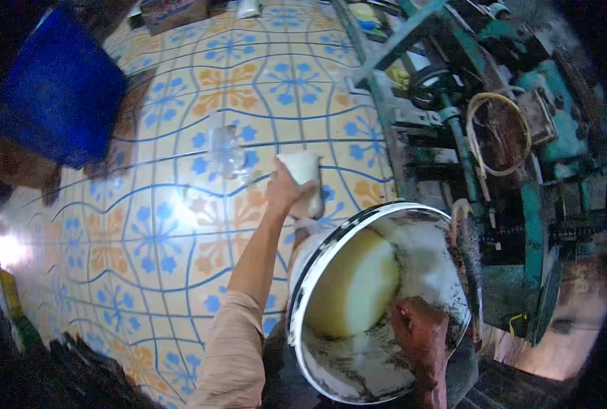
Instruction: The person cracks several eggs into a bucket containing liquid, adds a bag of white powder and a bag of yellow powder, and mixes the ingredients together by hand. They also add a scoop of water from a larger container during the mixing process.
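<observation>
A white bucket [303, 293] with a dark-smeared rim stands in front of me, its mouth facing up toward me. Yellowish stuff [358, 286] with a bright sheen lies at its bottom, and dark grime streaks the inner wall. Inside the bucket's mouth, my right hand [416, 327] is closed with curled fingers; whatever is in them does not show. Beyond the bucket's far left side, my left hand [286, 187] grips a whitish, plastic-looking bag [302, 165], its contents unclear. Left of that hand, a clear plastic bag [228, 153] lies on the tiles.
Green machinery [446, 109] with a dark wheel, rods and a looped pale hose [477, 136] lines the right side, close to the bucket. A blue container [61, 88] stands at the far left by a brown box [20, 163]. Patterned tile floor [140, 273] spreads leftward.
</observation>
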